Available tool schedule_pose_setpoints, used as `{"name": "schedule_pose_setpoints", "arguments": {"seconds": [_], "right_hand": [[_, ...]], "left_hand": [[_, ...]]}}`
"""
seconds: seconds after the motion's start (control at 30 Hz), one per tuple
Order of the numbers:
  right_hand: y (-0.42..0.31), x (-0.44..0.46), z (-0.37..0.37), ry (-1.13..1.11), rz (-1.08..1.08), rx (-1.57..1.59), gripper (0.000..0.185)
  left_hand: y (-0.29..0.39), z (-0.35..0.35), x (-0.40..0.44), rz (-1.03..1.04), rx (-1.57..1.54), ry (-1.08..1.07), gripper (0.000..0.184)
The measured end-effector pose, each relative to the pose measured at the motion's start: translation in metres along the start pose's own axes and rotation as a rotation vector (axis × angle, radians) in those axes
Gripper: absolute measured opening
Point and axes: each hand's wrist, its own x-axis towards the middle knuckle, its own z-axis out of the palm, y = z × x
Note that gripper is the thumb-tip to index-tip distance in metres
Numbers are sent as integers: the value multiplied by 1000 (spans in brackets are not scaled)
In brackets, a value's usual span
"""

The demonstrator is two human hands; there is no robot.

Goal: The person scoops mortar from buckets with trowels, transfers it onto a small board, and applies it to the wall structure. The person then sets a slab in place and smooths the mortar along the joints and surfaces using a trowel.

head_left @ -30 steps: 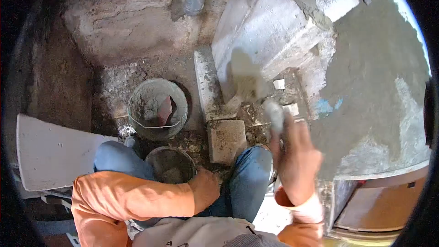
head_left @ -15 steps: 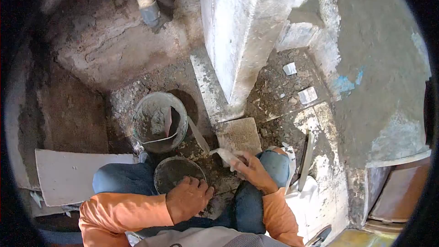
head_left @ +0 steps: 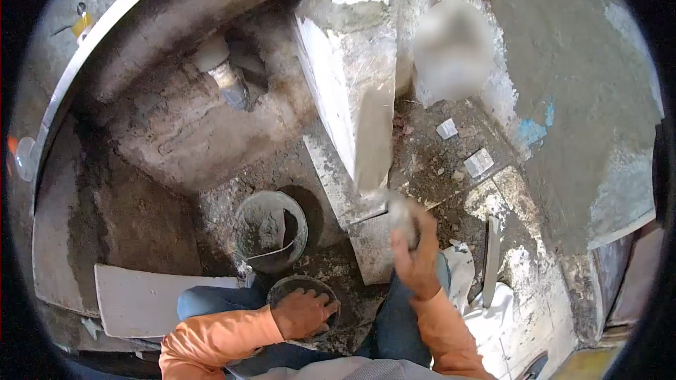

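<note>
My right hand (head_left: 420,253) is closed round the pale handle of a trowel, smeared by motion. The trowel's long grey blade (head_left: 374,141) points up along the lower front of a white block (head_left: 338,74); whether they touch is unclear. My left hand (head_left: 304,313) lies with spread fingers over a small dark bucket (head_left: 285,287), holding nothing visible. Behind it stands a larger bucket (head_left: 243,243) with grey mix and a flat piece inside.
A pipe (head_left: 229,84) comes out of the rear wall. Two pale tile pieces (head_left: 447,129) (head_left: 479,163) lie among rubble. There is a white panel (head_left: 151,302) at left and a long grey strip (head_left: 491,260) right of my right knee.
My right hand has moved up and right from beside the buckets, and the trowel blade now points upward at the block. My left hand remains at the small bucket. The view has shifted.
</note>
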Motion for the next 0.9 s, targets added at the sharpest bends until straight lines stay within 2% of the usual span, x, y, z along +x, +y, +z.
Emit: {"name": "schedule_pose_setpoints", "arguments": {"seconds": [0.03,0.1,0.23,0.3,0.43,0.5,0.53,0.6,0.67,0.77,0.83,0.87,0.9], "right_hand": [[1,27,-1,72,-77,-16,51],[-9,76,-4,193,-172,-198,53],[0,113,12,253,-218,-263,51],[20,92,23,111,-106,-254,51],[41,-18,26,-18,89,-213,53],[19,-54,10,-211,427,-231,49],[13,-61,7,-238,422,-246,49],[4,-71,2,-378,571,-102,45],[25,-89,13,-362,615,-62,40],[13,-80,36,-385,709,146,39],[-22,-48,59,-253,1094,411,39],[-6,-47,69,-262,1098,399,39],[23,-51,81,-281,754,274,41]], "left_hand": [[-2,-1,3,2,7,0,56],[-8,-1,8,-34,-21,-195,67],[-16,7,11,-27,42,-142,66],[-10,-4,9,-22,44,-115,63],[-8,-3,8,2,42,-59,50],[-3,-8,5,1,46,-71,47],[-2,-13,3,5,74,-100,45],[1,-26,3,11,5,-111,43],[11,-30,3,19,-60,-124,41],[22,-16,3,22,-21,36,37],[33,-2,7,-20,43,70,34],[37,1,8,-60,121,93,32],[37,2,8,-61,109,100,32]]}}
